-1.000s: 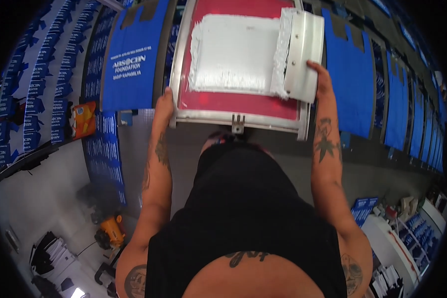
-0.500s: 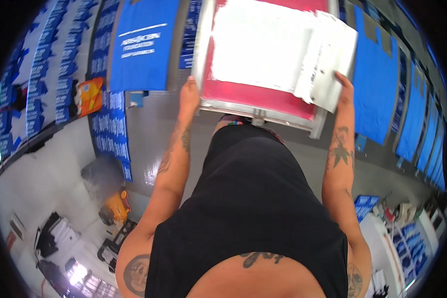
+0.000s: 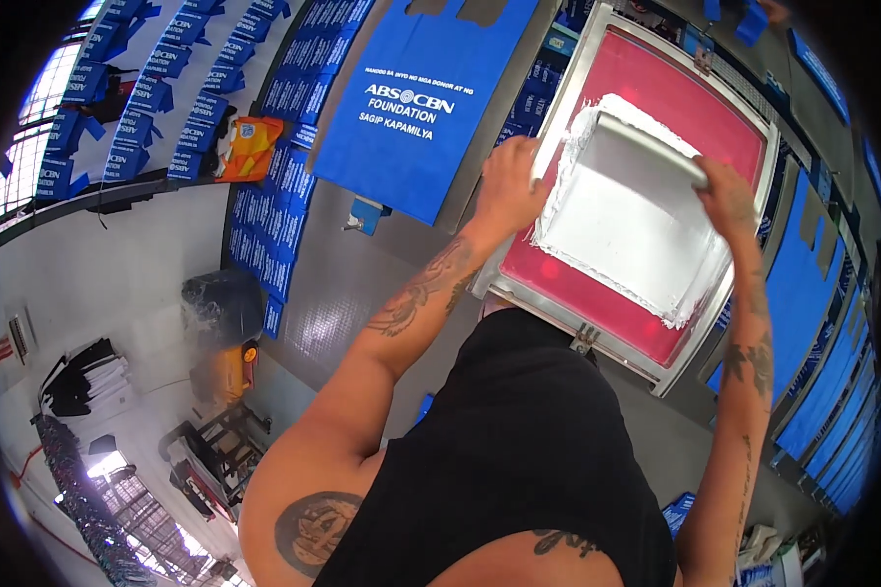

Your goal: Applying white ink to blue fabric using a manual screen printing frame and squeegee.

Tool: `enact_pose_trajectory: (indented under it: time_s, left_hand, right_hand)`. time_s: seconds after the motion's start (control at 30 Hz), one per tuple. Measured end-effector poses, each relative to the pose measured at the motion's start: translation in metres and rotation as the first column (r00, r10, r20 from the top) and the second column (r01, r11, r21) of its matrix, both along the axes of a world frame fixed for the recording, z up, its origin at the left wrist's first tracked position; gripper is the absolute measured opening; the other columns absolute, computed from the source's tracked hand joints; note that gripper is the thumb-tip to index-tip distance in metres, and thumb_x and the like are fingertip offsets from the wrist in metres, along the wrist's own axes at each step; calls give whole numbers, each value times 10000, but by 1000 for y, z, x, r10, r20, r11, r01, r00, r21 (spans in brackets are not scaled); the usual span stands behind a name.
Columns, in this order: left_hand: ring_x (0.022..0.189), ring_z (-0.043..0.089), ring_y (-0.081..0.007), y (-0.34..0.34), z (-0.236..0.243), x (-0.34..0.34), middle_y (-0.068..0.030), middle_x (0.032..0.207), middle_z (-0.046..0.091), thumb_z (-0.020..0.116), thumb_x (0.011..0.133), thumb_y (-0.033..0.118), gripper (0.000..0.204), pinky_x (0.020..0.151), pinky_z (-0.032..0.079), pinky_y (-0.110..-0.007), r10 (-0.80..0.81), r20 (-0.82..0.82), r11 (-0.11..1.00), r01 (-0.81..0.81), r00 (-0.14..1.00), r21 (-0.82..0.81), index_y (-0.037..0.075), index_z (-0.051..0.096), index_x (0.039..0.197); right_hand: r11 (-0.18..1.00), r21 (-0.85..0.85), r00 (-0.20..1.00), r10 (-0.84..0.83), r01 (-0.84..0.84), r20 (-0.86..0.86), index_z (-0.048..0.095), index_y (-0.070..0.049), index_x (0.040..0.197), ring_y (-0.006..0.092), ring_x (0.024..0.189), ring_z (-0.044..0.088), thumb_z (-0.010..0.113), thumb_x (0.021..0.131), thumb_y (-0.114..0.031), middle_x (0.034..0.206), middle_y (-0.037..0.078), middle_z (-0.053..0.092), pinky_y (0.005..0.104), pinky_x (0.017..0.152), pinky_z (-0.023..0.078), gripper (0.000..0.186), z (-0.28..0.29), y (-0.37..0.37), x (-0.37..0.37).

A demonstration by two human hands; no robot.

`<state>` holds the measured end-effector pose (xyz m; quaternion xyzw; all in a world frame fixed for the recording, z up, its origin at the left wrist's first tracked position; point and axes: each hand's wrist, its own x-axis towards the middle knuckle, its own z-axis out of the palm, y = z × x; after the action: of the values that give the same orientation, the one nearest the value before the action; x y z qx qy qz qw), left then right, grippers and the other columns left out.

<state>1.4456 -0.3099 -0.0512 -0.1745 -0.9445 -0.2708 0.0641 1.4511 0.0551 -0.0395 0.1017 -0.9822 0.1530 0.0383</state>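
A screen-printing frame (image 3: 584, 64) with red mesh (image 3: 705, 83) stands tilted in front of me, above a grey table. White ink (image 3: 612, 225) covers the mesh's middle in a thick, rough-edged patch. A pale squeegee (image 3: 648, 147) lies slantwise across the far part of this ink. My right hand (image 3: 729, 201) is closed on the squeegee's right end. At the frame's left rail, my left hand (image 3: 512, 186) is closed, its fingers curled over the rail and partly hidden.
A printed blue bag (image 3: 416, 59) lies flat left of the frame; more blue bags (image 3: 783, 284) lie in a row to the right. Small blue printed pieces (image 3: 162, 93) stand in rows at far left, near an orange packet (image 3: 250, 147).
The squeegee has gone from standing along the ink's right side to lying across its far part. My right hand now grips its end. The whole view has turned, shifting the frame rightward.
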Motion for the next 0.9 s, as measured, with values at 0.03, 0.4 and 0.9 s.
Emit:
enact_pose_trajectory:
  time_s: [0.03, 0.4, 0.9]
  left_hand:
    - [1178, 456, -361, 14, 6, -2, -199, 1254, 486, 583, 781, 148, 572, 1013, 331, -467, -93, -78, 995, 90, 993, -49, -15, 449, 1313]
    - [1001, 539, -281, 34, 51, 70, -92, 960, 558, 629, 608, -23, 394, 903, 361, -420, -547, 53, 822, 549, 835, -151, 42, 608, 996]
    - [852, 659, -355, 149, 24, -110, -208, 873, 674, 627, 690, 26, 224, 795, 528, -425, -489, 156, 803, 513, 858, -303, 34, 720, 893]
  right_hand:
    - [995, 94, 993, 50, -40, -109, 573, -107, 1151, 300, 858, 586, 557, 816, -116, 959, 98, 621, 429, 743, 449, 336, -25, -8, 5]
    - [929, 40, 928, -366, 369, -69, 681, -148, 944, 233, 874, 564, 648, 624, -111, 885, 6, 628, 387, 758, 397, 324, 26, -56, 211]
    - [875, 166, 875, -473, 454, 100, 697, -210, 1083, 275, 892, 684, 646, 737, -368, 978, 92, 709, 415, 766, 534, 384, -10, 39, 46]
